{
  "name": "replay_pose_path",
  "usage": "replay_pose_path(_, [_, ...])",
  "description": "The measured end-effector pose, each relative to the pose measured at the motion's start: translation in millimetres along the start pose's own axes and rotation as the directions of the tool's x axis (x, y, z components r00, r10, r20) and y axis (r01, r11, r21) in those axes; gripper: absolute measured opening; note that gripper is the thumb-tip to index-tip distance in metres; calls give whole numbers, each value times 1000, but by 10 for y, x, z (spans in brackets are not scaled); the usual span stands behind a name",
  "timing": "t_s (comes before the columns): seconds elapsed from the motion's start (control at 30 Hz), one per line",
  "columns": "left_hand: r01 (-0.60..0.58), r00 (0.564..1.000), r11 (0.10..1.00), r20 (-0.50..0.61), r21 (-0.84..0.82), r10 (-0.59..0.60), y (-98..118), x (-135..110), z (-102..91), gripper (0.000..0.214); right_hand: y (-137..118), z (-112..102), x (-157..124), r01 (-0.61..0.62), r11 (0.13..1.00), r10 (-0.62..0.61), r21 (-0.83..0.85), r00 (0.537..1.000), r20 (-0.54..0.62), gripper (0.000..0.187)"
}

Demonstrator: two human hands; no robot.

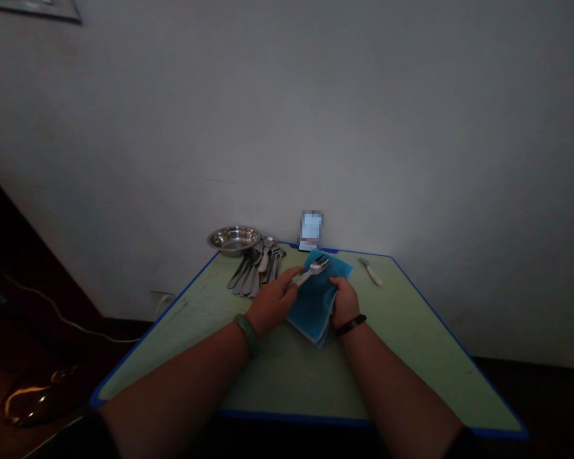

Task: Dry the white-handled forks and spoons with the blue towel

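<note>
Green tabletop, cutlery beside bowl, lit screen beyond cloth

Past the left hand I see silver metal cutlery and a round steel bowl on the pale-green, blue-edged table.

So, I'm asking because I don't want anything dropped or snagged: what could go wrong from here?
The fork, held by its handle in the left hand, might catch its tines on the blue cloth in the right hand. The metal bowl sits at the table's far left corner, so a knock could tip it off. The upright phone might topple if bumped.
</note>
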State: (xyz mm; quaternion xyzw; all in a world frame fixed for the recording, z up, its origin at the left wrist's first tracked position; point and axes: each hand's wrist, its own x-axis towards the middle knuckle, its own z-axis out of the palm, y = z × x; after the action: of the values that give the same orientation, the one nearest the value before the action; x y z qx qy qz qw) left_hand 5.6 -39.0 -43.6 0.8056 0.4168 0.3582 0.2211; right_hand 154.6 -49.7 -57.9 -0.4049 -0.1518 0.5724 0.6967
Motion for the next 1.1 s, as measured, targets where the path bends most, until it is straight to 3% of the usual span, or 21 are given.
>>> replay_pose_path(0.13, [-82,996,997,42,-13,82,10,12,7,39,20,-38,39,46,998,-47,-53,999,-11,6])
replay_pose_path(0.7, [-38,987,993,157,112,20,43,-22,-7,44,36,-84,88,69,995,-68,-66,997,30,11])
replay_pose_path(0.9, [-56,985,987,170,149,31,46,-24,-4,44,30,-74,74,106,992,-108,-71,994,-18,10])
replay_pose_path(1.1, [-81,985,988,162,132,59,59,-21,-3,40,-33,-11,9,84,996,-81,35,994,-78,7])
